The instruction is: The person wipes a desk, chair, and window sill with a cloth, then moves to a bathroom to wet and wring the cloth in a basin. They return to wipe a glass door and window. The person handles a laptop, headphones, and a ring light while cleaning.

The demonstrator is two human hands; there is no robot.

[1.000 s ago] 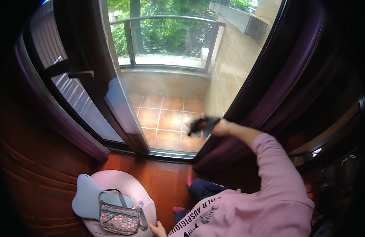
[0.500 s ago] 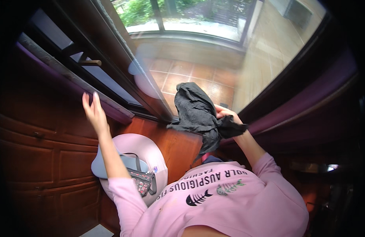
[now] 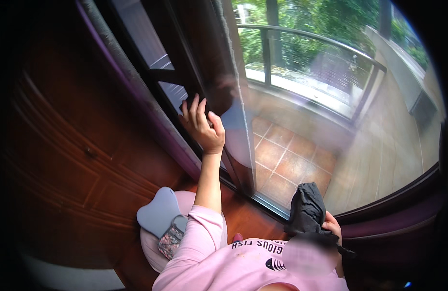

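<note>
My left hand (image 3: 202, 127) is raised against the dark frame of the glass door (image 3: 212, 53), fingers apart and slightly bent. It covers the spot where the door handle sits, so I cannot tell whether it touches the handle. Down at the lower right, my right hand (image 3: 332, 225) is closed on a crumpled black cloth (image 3: 306, 211). The cloth hangs bunched in front of the lower part of the glass; its lower end is partly hidden by a blurred patch.
A pink round stool (image 3: 149, 245) stands at the lower left, carrying a blue-grey cushion (image 3: 159, 213) and a small patterned bag (image 3: 170, 242). Brown wooden cabinets (image 3: 88, 169) line the left. Purple curtain (image 3: 394, 230) hangs at right. Beyond the glass lie floor tiles (image 3: 287, 165) and a railing (image 3: 321, 38).
My view has turned left. My left hand has gone from the air beside the curtain edge up to the door frame. My right hand, still holding the cloth, is lower and closer to my body.
</note>
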